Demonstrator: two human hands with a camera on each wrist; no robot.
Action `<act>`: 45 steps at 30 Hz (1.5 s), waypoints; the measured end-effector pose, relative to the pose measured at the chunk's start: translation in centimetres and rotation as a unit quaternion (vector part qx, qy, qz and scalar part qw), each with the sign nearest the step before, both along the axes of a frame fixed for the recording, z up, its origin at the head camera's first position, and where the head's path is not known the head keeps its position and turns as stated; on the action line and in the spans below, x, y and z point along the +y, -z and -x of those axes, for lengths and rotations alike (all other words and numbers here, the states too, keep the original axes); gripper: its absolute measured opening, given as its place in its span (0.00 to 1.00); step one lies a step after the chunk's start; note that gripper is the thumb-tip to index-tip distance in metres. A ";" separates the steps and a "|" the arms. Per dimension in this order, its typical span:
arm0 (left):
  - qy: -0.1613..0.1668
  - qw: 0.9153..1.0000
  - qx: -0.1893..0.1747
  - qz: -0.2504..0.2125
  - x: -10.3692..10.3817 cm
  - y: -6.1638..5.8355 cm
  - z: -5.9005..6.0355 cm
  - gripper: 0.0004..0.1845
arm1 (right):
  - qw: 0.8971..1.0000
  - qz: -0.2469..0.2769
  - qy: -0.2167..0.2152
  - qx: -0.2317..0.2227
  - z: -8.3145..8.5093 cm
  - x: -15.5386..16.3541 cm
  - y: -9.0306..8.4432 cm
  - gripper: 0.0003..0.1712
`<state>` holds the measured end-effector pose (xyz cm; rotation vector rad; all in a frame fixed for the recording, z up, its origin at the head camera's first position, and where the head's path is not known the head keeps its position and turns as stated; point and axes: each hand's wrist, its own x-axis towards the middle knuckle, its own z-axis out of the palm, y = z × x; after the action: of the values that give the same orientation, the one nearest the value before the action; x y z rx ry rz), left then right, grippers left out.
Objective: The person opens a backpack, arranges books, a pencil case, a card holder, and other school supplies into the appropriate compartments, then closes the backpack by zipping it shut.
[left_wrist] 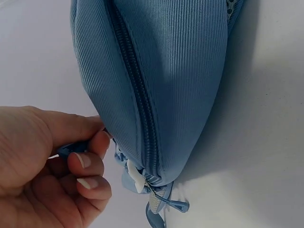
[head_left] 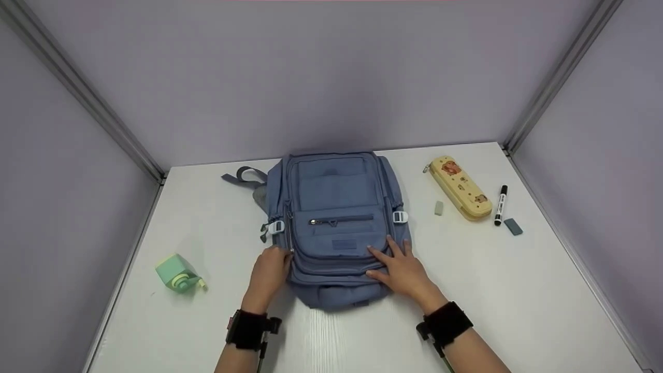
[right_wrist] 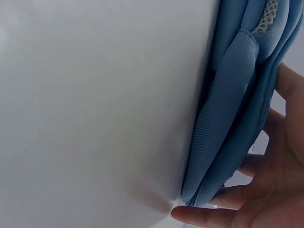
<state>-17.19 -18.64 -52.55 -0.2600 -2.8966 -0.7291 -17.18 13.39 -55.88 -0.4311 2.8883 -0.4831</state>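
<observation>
The zipper tab [left_wrist: 66, 151] could slip from that small pinch, or the zipper could snag at the corner if the backpack [head_left: 335, 217], lying mid-frame on the counter [head_left: 518, 290], slides, since the left hand [head_left: 268, 272] pinches the tab while the right hand [head_left: 404, 269] presses flat, fingers spread.

The right hand [right_wrist: 270, 190] lies with straight fingers against the blue backpack [right_wrist: 237, 95] on the white table [right_wrist: 95, 114].
</observation>
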 end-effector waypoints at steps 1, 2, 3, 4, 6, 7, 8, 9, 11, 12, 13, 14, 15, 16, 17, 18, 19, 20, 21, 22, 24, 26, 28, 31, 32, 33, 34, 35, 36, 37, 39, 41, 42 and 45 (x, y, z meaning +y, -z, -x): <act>0.000 1.000 0.000 0.002 0.0 -0.1 -0.1 0.04 | 1.000 -0.004 0.001 -0.001 0.0 -0.1 0.0 0.38; 0.000 1.000 0.000 0.003 0.0 -0.1 -0.2 0.04 | 1.000 -0.008 0.002 -0.001 0.0 -0.1 -0.1 0.38; 0.002 1.000 0.001 0.002 -0.1 -0.2 -0.3 0.04 | 1.000 -0.012 0.003 0.000 0.0 -0.2 -0.2 0.38; 0.005 1.000 0.003 0.002 -0.1 -0.2 -0.3 0.04 | 1.000 -0.016 0.004 0.001 -0.1 -0.2 -0.2 0.38; 0.009 1.000 0.006 0.002 -0.2 -0.3 -0.5 0.04 | 1.000 -0.025 0.004 0.005 -0.1 -0.3 -0.3 0.37; 0.012 1.000 0.004 0.001 -0.3 -0.3 -0.6 0.04 | 1.000 -0.028 0.004 0.008 -0.1 -0.4 -0.3 0.37; 0.014 1.000 0.003 0.001 -0.3 -0.3 -0.7 0.04 | 0.999 -0.032 0.004 0.010 -0.1 -0.4 -0.3 0.37; 0.016 1.000 0.000 0.000 -0.4 -0.4 -0.8 0.04 | 0.999 -0.034 0.003 0.012 -0.2 -0.5 -0.3 0.37; 0.017 1.000 -0.009 -0.003 -0.4 -0.5 -1.0 0.05 | 0.999 -0.039 0.004 0.015 -0.2 -0.5 -0.4 0.37; 0.020 1.000 -0.012 -0.005 -0.4 -0.6 -1.1 0.06 | 0.999 -0.041 0.005 0.016 -0.2 -0.5 -0.4 0.37; 0.022 1.000 -0.016 -0.007 -0.4 -0.7 -1.3 0.07 | 0.999 -0.043 0.006 0.016 -0.2 -0.6 -0.4 0.37; 0.026 0.999 -0.018 -0.008 -0.4 -0.8 -1.4 0.08 | 0.999 -0.044 0.006 0.016 -0.2 -0.6 -0.5 0.37; 0.030 0.999 -0.020 -0.011 -0.4 -0.9 -1.5 0.08 | 0.999 -0.045 0.007 0.016 -0.2 -0.6 -0.5 0.37; 0.037 0.999 -0.020 -0.015 -0.4 -1.0 -1.6 0.09 | 0.999 -0.047 0.008 0.016 -0.1 -0.6 -0.5 0.37; 0.044 0.999 -0.022 -0.020 -0.4 -1.1 -1.8 0.10 | 0.999 -0.047 0.010 0.015 -0.1 -0.7 -0.5 0.37; 0.051 0.998 -0.023 -0.025 -0.4 -1.1 -1.9 0.10 | 0.999 -0.048 0.011 0.013 -0.1 -0.7 -0.5 0.37; 0.058 0.998 -0.023 -0.031 -0.4 -1.2 -1.9 0.11 | 0.999 -0.049 0.012 0.012 -0.2 -0.7 -0.5 0.37; 0.065 0.997 -0.024 -0.038 -0.4 -1.3 -2.0 0.11 | 0.999 -0.050 0.014 0.011 -0.2 -0.8 -0.4 0.37; 0.072 0.996 -0.026 -0.045 -0.4 -1.4 -2.0 0.12 | 0.999 -0.050 0.015 0.011 -0.2 -0.8 -0.4 0.37; 0.077 0.995 -0.030 -0.052 -0.4 -1.4 -2.0 0.14 | 0.999 -0.050 0.016 0.011 -0.2 -0.8 -0.4 0.37; 0.085 0.994 -0.035 -0.065 -0.5 -1.5 -2.1 0.18 | 0.998 -0.052 0.018 0.012 -0.2 -0.9 -0.4 0.36; 0.094 0.992 -0.040 -0.075 -0.5 -1.5 -2.1 0.21 | 0.998 -0.052 0.018 0.014 -0.2 -0.9 -0.3 0.36; 0.103 0.990 -0.051 -0.087 -0.4 -1.6 -2.2 0.25 | 0.998 -0.053 0.018 0.016 -0.2 -0.9 -0.3 0.36; 0.111 0.987 -0.061 -0.098 -0.3 -1.5 -2.3 0.27 | 0.998 -0.055 0.018 0.013 -0.2 -1.0 -0.3 0.36; 0.113 0.986 -0.066 -0.100 -0.3 -1.5 -2.3 0.26 | 0.998 -0.056 0.018 0.013 -0.2 -1.0 -0.4 0.36; 0.115 0.986 -0.070 -0.102 -0.2 -1.5 -2.3 0.26 | 0.998 -0.057 0.019 0.013 -0.3 -1.0 -0.4 0.36; 0.116 0.985 -0.069 -0.103 -0.1 -1.5 -2.3 0.25 | 0.998 -0.057 0.019 0.013 -0.3 -1.0 -0.4 0.36; 0.117 0.985 -0.069 -0.106 -0.1 -1.5 -2.4 0.23 | 0.998 -0.057 0.019 0.012 -0.2 -1.0 -0.4 0.36; 0.120 0.984 -0.070 -0.109 0.0 -1.6 -2.4 0.21 | 0.998 -0.055 0.019 0.014 -0.2 -0.9 -0.4 0.36; 0.124 0.983 -0.073 -0.113 0.1 -1.6 -2.4 0.19 | 0.998 -0.056 0.020 0.013 -0.2 -0.9 -0.4 0.36; 0.133 0.981 -0.075 -0.122 0.3 -1.6 -2.5 0.14 | 0.998 -0.054 0.021 0.013 -0.2 -0.9 -0.4 0.36; 0.144 0.978 -0.076 -0.129 0.6 -1.5 -2.6 0.10 | 0.998 -0.051 0.021 0.011 -0.2 -0.9 -0.3 0.36; 0.149 0.977 -0.079 -0.130 0.7 -1.5 -2.6 0.10 | 0.998 -0.050 0.022 0.010 -0.2 -0.9 -0.3 0.37; 0.156 0.975 -0.081 -0.133 1.3 -1.4 -2.7 0.08 | 0.999 -0.046 0.023 0.007 -0.2 -0.9 -0.2 0.37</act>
<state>-14.46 -17.34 -51.18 -0.6616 -2.8922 -1.2297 -17.00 12.51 -55.65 -0.3564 2.9251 -0.3532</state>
